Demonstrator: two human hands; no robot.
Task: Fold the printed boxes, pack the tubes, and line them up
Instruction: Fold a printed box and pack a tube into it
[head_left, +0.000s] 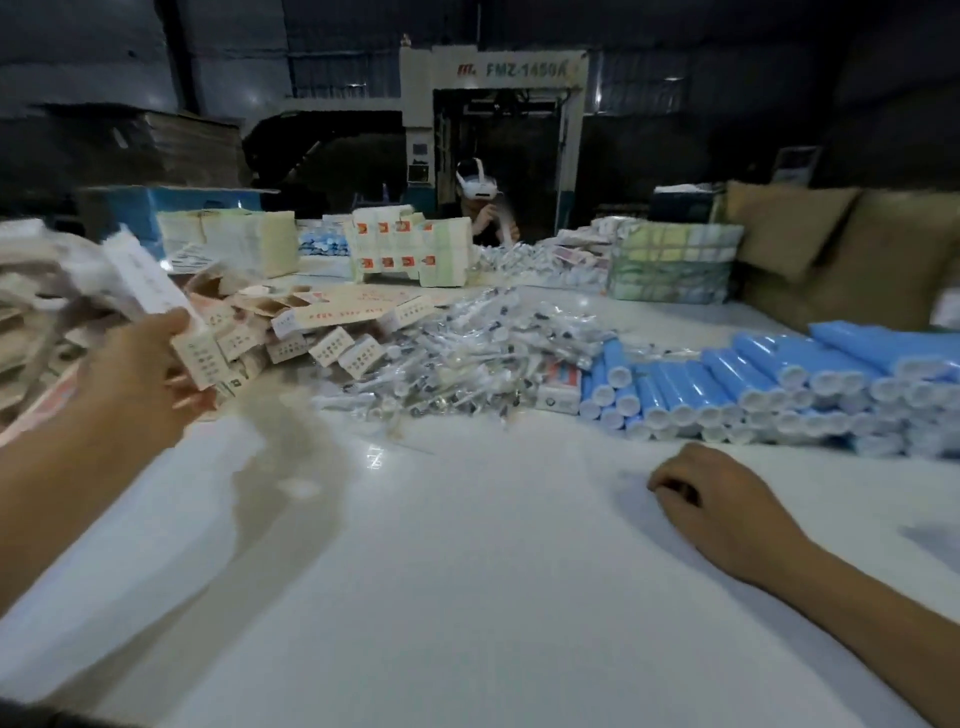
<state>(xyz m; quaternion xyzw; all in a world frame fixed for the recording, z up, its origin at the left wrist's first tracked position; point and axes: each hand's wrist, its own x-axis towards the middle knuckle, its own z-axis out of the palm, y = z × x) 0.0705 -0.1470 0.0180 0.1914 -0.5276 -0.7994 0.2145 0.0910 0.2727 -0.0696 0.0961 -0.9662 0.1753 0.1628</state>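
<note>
At the far left the left hand (140, 364) is raised over the heap of flat printed boxes (291, 332), its fingers and thumb pinching one flat box blank (156, 283) that stands tilted up out of the hand; it looks to be drawn from the heap so it can be opened and folded over the bare part of the bench (441, 561). The heap lies loose and overlapping along the left side of the bench, near that hand, probably so blanks can be taken one at a time. Just right of it, in the middle, lies a tangled pile of clear-wrapped small items (467, 353), too blurred to name surely. A small printed carton (558, 387) sits at the right edge of that pile, touching the first of the blue tubes (779, 379). The tubes lie stacked in rows at the right, white caps turned toward the near edge, which would let a hand take one by the cap end. The right hand (722, 499) rests on the bench near the tubes, fingers curled under, holding nothing that I can see; it seems to wait for a box. Far across the bench stand bundles of stacked cartons (410, 249), and another person (485, 208) works there. Judged from this, folding is only beginning and no tube is packed.
</note>
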